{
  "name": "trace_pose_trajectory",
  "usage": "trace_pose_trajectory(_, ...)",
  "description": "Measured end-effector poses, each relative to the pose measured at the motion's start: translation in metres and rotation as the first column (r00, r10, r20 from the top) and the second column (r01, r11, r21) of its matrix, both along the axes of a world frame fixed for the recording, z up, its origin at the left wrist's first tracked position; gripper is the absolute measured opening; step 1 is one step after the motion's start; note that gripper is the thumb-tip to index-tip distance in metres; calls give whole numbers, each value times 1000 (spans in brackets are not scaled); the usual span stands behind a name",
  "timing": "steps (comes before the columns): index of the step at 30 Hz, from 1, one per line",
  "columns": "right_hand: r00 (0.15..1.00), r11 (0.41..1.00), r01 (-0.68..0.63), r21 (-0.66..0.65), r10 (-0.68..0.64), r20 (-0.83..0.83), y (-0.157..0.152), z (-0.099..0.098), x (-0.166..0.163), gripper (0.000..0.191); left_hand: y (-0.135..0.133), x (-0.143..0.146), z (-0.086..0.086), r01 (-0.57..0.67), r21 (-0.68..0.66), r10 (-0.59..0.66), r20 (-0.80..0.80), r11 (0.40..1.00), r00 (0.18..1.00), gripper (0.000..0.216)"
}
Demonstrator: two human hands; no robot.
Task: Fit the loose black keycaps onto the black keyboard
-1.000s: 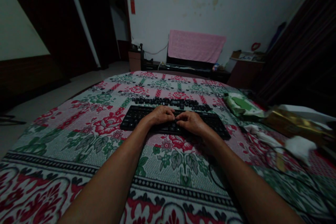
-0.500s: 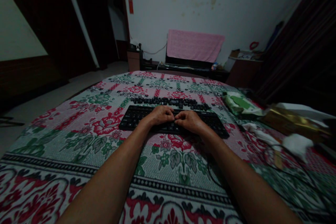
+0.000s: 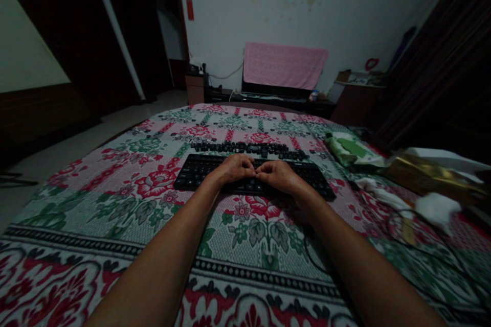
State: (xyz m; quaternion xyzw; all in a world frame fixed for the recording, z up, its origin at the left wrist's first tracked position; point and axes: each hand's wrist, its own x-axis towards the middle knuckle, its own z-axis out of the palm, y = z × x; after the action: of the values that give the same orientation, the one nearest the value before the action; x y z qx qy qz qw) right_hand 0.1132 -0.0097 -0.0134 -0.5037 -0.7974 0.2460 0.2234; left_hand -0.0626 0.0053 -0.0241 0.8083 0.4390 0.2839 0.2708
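Note:
A black keyboard lies on a flowered cloth in front of me. My left hand rests over its middle, with fingers curled and thumb and fingertips drawn together. From the other side my right hand meets it, its thumb and forefinger pinched close to the left fingertips. Both sets of fingertips are low over the keys; whatever they hold is too small and dark to make out. Just behind the keyboard runs an uneven row of loose black keycaps.
To the right lie a green and white packet, a gold box, crumpled white tissue and dark cables. Beyond the table stands a low cabinet with a pink cloth draped over a dark screen.
The view has shifted very slightly. Both hands stay in the same pinched pose over the keyboard, and the keycaps lie as before.

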Motion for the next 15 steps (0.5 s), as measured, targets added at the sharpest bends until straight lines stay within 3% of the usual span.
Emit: trace_pose_trajectory(15, 998, 998, 68, 5, -68, -3, -1, -2, -1, 22, -4, 5, 5, -47, -36, 47, 4, 998, 999, 16)
